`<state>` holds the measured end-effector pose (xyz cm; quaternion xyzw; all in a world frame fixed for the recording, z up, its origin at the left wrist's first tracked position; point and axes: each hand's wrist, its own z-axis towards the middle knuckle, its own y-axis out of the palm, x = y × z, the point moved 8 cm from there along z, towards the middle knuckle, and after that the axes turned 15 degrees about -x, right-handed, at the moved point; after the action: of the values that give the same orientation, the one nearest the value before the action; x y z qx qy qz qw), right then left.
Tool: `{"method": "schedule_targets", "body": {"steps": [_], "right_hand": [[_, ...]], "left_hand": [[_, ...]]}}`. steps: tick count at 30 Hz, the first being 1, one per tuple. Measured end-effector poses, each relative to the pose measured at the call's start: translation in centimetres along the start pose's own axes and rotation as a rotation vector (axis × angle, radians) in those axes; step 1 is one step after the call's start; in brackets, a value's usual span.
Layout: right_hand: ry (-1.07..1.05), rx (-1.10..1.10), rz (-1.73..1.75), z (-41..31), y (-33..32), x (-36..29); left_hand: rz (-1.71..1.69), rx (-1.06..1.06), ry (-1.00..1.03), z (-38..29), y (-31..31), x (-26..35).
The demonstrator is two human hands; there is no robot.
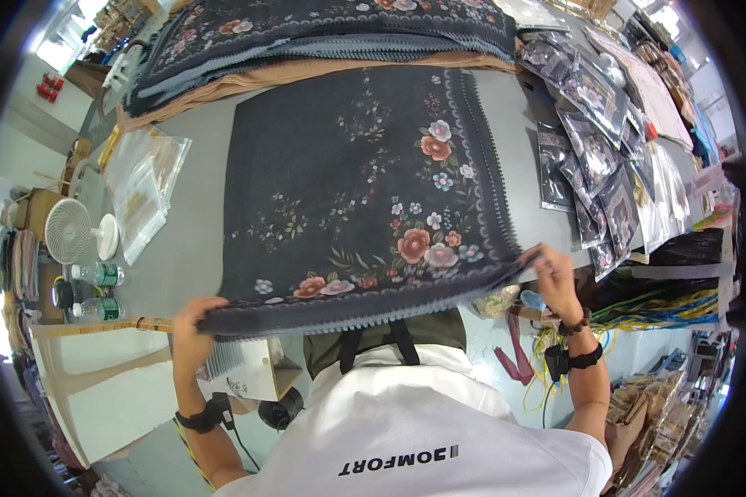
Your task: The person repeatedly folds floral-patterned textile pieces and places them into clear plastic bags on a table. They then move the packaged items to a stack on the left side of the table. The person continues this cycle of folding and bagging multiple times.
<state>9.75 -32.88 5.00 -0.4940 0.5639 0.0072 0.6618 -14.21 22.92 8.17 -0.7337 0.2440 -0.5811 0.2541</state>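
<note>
A black floral-print scarf point(304, 155) with a scalloped border lies on the grey table, its near edge lifted off the tabletop towards me. My left hand point(193, 320) pinches its near left corner. At the near right corner, my right hand point(553, 276) grips the fabric between thumb and fingers, slightly blurred. Between the two hands the edge sags, and more than one layer shows along it. Beyond it lies a thick stack of similar floral scarves point(323, 50), with black, grey-blue and tan edges showing.
Clear plastic bags point(143, 192) lie at the left of the table point(199, 186). A white fan point(68, 230) and two water bottles point(99, 309) are near the left edge. Packaged dark scarves point(590, 149) are piled at the right. Yellow and blue straps point(665, 314) hang below.
</note>
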Motion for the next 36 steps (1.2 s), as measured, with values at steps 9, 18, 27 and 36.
{"method": "schedule_targets", "body": {"steps": [9, 18, 27, 36], "right_hand": [[0.176, 0.083, -0.338, 10.9, -4.1, 4.8], [0.461, 0.364, -0.201, 32.7, -8.4, 12.0], [-0.109, 0.303, 0.315, 21.9, -7.3, 5.7], [0.13, 0.273, -0.012, 16.6, -6.4, 9.6]], "left_hand": [[0.03, -0.025, -0.289, 10.1, -2.4, -9.7], [-0.74, 0.13, -0.363, 33.6, -4.2, -10.8], [-0.52, 0.403, 0.12, 21.6, -5.6, -9.6], [-0.14, 0.357, -0.029, 15.8, -4.6, -14.6]]}}
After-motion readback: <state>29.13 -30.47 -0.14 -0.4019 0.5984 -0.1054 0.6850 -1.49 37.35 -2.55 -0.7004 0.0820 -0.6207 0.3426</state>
